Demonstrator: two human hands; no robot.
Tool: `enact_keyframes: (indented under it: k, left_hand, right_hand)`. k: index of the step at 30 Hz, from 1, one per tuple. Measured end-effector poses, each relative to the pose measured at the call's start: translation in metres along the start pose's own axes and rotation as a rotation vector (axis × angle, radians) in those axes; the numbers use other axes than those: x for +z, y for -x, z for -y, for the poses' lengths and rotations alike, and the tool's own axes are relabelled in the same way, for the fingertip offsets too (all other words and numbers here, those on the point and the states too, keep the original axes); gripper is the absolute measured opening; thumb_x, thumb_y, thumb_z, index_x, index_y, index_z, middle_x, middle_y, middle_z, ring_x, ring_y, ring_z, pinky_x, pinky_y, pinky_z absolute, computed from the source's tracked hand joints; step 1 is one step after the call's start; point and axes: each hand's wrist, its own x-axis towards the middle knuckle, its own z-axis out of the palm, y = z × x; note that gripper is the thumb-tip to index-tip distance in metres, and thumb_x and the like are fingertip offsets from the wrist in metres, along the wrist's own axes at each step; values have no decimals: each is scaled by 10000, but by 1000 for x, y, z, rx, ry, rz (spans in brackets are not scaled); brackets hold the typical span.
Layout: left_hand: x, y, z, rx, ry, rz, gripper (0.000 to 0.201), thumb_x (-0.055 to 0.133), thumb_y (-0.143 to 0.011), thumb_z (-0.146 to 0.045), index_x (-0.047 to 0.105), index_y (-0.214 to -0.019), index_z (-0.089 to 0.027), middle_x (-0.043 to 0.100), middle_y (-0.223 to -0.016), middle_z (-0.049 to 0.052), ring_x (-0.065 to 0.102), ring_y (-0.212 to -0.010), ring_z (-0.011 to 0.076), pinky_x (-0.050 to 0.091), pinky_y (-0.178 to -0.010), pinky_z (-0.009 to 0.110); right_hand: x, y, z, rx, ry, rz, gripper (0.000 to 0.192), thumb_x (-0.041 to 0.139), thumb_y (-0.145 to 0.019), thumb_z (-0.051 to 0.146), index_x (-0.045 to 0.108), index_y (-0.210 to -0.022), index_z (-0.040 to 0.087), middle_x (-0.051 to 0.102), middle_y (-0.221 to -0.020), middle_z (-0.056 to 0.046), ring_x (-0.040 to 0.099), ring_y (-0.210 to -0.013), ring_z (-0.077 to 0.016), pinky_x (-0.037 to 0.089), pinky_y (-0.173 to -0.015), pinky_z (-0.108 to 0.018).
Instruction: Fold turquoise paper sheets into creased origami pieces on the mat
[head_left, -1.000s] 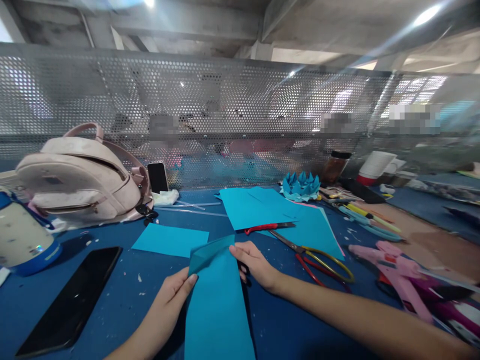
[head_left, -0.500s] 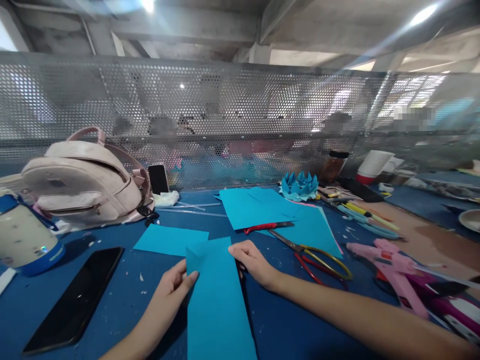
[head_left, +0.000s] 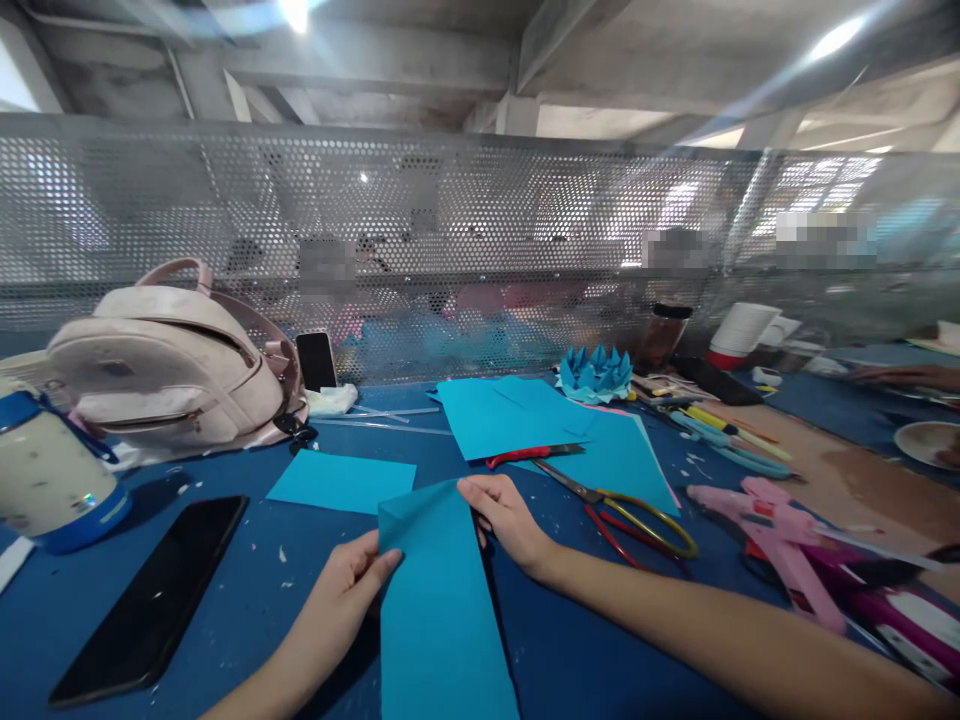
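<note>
Apparently early: our blue strip [head_left: 446, 620] bends near its top, the rest flat.
Over the table [head_left: 247, 590], our left hand [head_left: 349, 590] pinches its left edge, our right hand [head_left: 510, 525] its upper right corner.

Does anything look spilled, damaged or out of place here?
Nothing looks spilled or damaged. Slightly untidy: small pale scraps dot the blue tabletop near the black phone, like stray litter. The blue paper pinched by the left hand and right hand shows no visible tear.
</note>
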Motion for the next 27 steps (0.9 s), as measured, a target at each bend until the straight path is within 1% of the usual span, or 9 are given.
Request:
enact_keyframes:
  k: [7, 11, 15, 16, 18, 20, 21, 24, 27]
  left_hand:
    - [-1, 0, 2, -4, 22, 10, 425, 621, -840, -505, 669, -1069, -149, 646, -721, 20, 533, -588, 152, 416, -552, 243]
    - [-3, -3, 1, 45, -4, -73, 381, 666, -811, -481, 674, -1020, -163, 695, -794, 42, 615, -698, 199, 474, -623, 271]
    - [-5, -7, 4, 79, 23, -189, 429, 800, -678, -439, 672, -992, -175, 732, -916, 72, 665, -873, 258, 519, -767, 325]
    - [-6, -8, 5, 77, 42, -215, 466, 826, -640, -436, 667, -990, -173, 735, -915, 76, 672, -870, 260, 525, -769, 331]
    - [-6, -8, 6, 64, 71, -244, 522, 864, -572, -439, 656, -962, -162, 735, -855, 77, 684, -817, 256, 538, -735, 331]
    - [-5, -8, 5, 35, 85, -236, 536, 877, -537, -450, 643, -923, -161, 719, -748, 59, 685, -743, 246, 542, -692, 328]
    - [-4, -7, 3, 19, 91, -223, 530, 874, -539, -458, 633, -909, -165, 703, -698, 44, 681, -712, 240, 540, -678, 327]
    - [-2, -6, -2, -6, 111, -201, 500, 868, -547, -458, 583, -854, -184, 644, -585, -7, 653, -613, 208, 519, -627, 306]
    - [0, -6, -5, -4, 146, -207, 525, 883, -522, -434, 508, -806, -201, 612, -551, -42, 597, -530, 153, 479, -567, 256]
  right_hand:
    - [-2, -3, -3, 13, -21, -11, 569, 473, -884, 584, 412, -479, 189, 393, -391, 46, 423, -352, -90, 272, -399, -218]
    - [-2, -4, -6, 6, 0, -5, 577, 472, -880, 611, 421, -490, 189, 393, -395, 46, 432, -358, -93, 268, -397, -216]
    - [-2, -2, -3, -17, 25, 14, 584, 436, -902, 621, 455, -516, 183, 433, -432, 30, 451, -402, -105, 313, -430, -226]
    - [-2, -1, -2, -30, 33, 11, 572, 420, -907, 626, 515, -568, 176, 483, -483, 15, 482, -454, -118, 347, -459, -231]
    - [-1, 0, 2, -68, 57, -3, 533, 394, -921, 624, 639, -786, 170, 597, -673, -27, 555, -625, -155, 424, -560, -250]
    - [0, 0, 5, -122, 64, 1, 495, 385, -935, 600, 641, -1053, 193, 638, -894, -60, 585, -815, -193, 471, -694, -286]
    - [0, 0, 6, -156, 60, 15, 478, 393, -941, 581, 615, -1135, 206, 635, -978, -71, 585, -886, -207, 476, -758, -307]
    - [2, -1, 8, -251, 52, 81, 408, 480, -932, 503, 575, -1216, 225, 604, -1131, -87, 562, -1041, -233, 442, -909, -354]
    - [2, -1, 10, -327, 120, 155, 332, 518, -928, 446, 627, -1128, 205, 582, -1153, -102, 539, -1091, -244, 414, -962, -374]
